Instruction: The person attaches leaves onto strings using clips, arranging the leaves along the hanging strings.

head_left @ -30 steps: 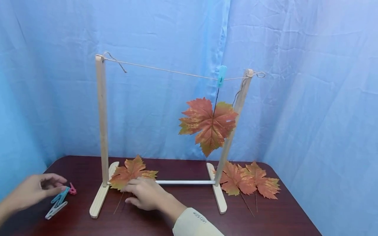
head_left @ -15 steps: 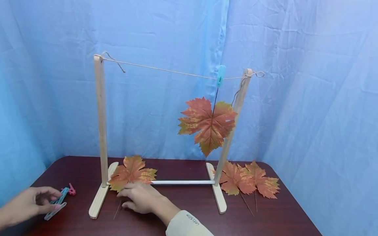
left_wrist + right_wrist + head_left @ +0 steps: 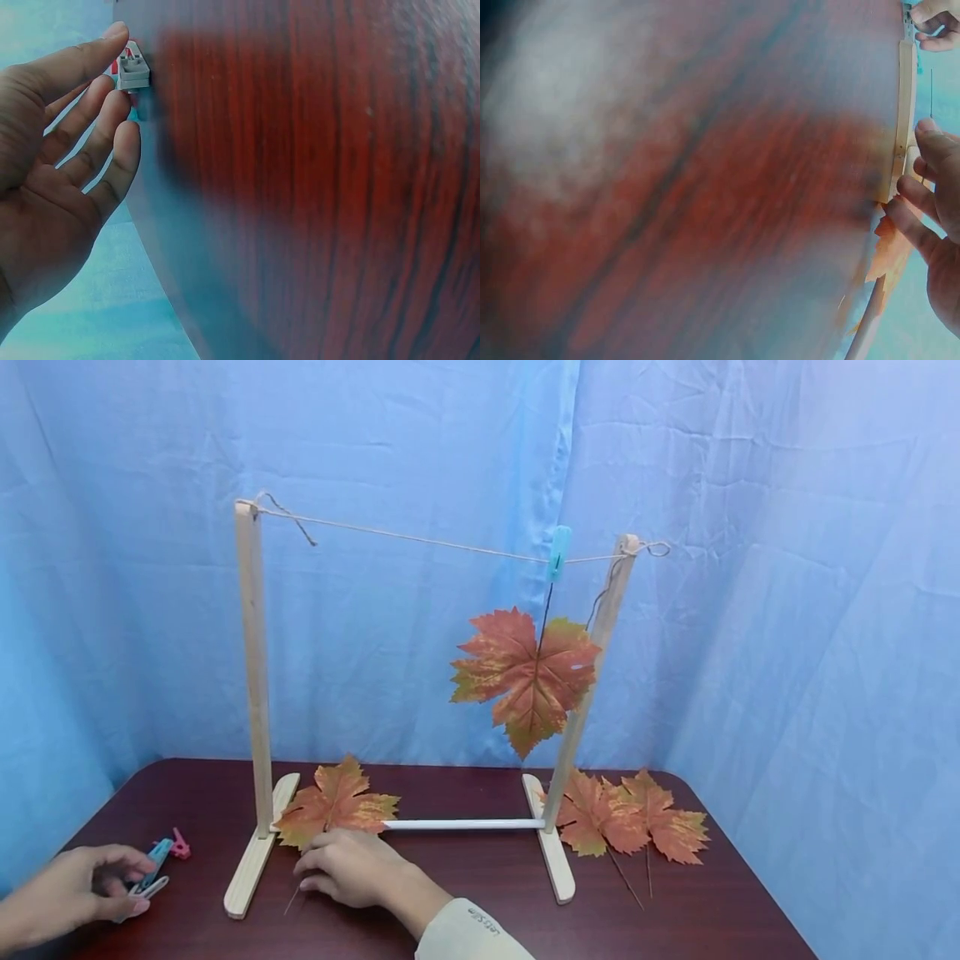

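1. Left hand [image 3: 75, 893]: fingers loosely curved, thumb held apart from them.
2. The white clip [image 3: 156, 887] and blue clip [image 3: 161, 850] are right at those fingertips, touching or not I can't tell; pink clip [image 3: 180, 845] just beyond.
3. Right hand [image 3: 360, 868]: fingers bent over a leaf stem [image 3: 291, 900], honestly can't tell if they're pinching it.
4. That stem's leaf [image 3: 337, 797] is just past those fingers, partly covering the white bar [image 3: 472, 824].
5. Well right of them, two more leaves [image 3: 667, 822] on the table [image 3: 450, 902].
6. Way above, another leaf [image 3: 525, 681] hangs off a string [image 3: 412, 537] by a turquoise clip [image 3: 558, 552].
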A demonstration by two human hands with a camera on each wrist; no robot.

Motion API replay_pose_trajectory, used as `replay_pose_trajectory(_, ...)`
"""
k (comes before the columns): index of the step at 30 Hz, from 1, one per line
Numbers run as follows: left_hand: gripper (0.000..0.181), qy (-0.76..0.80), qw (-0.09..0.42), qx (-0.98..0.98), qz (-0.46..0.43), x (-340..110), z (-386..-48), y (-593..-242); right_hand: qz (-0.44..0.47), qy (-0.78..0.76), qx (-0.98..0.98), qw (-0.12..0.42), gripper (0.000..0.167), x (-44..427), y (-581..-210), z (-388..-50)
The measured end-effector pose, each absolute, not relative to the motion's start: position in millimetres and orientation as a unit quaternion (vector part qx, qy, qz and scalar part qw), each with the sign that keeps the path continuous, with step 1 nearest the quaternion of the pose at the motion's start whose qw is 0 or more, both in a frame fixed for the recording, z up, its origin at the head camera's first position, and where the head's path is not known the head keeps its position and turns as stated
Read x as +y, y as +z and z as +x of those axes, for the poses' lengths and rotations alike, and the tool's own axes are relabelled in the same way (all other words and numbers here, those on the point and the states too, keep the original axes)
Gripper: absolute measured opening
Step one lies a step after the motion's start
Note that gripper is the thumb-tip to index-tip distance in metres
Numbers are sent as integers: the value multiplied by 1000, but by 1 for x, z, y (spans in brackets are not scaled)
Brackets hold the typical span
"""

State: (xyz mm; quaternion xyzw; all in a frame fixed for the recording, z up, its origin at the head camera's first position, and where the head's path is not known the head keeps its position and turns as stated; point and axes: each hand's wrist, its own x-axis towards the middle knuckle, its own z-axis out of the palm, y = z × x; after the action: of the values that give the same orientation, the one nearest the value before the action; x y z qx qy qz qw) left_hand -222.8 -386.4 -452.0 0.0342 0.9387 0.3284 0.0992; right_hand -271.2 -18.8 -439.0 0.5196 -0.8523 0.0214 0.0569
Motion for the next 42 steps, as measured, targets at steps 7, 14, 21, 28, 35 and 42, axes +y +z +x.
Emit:
replay_pose_trajectory(7, 46, 297, 89, 950, 34, -382, -223, -449, 518, 19, -853, 64, 24, -17, -435, -270)
replay_pose_trajectory(14, 45, 289, 79, 954, 31, -379, -226, -453, 509, 24, -858, 71, 22, -12, -429, -270)
replay_pose_trajectory(21, 41, 290, 65, 954, 38, -378, -229, -453, 508, 28, -857, 87, 21, -7, -422, -270)
replay_pose_trajectory(28, 48, 305, 56, 950, 35, -371, -228, -445, 510, 35, -852, 113, 19, -1, -419, -273)
replay_pose_trajectory(35, 52, 319, 48, 943, 77, -373, -224, -439, 517, 42, -848, 114, 20, 4, -415, -272)
replay_pose_trajectory(42, 42, 326, -29, 931, 165, -376, -221, -441, 515, 60, -849, 100, 20, 11, -404, -273)
